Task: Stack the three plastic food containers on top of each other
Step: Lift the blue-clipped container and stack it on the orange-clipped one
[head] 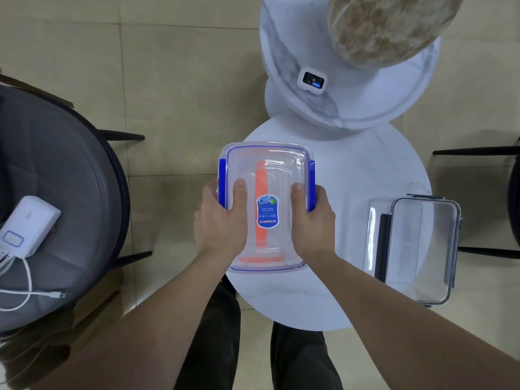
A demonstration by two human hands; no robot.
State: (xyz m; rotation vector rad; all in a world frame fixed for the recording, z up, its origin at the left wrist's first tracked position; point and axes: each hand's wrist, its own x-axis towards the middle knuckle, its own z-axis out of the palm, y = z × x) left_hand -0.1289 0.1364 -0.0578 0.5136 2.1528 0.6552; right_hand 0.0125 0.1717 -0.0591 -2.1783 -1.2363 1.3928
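A clear container with blue side clips and a blue label on its lid is held over the left part of the round white table. My left hand grips its left side and my right hand its right side, thumbs on the lid. Through it shows an orange-trimmed container directly beneath; whether they touch is unclear. A third clear container with dark clips lies on the table's right side, apart from both hands.
A higher marbled round table stands behind, carrying a small white device and a speckled round object. A grey cushioned chair at left holds a white power bank with cable. Dark chair legs stand at right.
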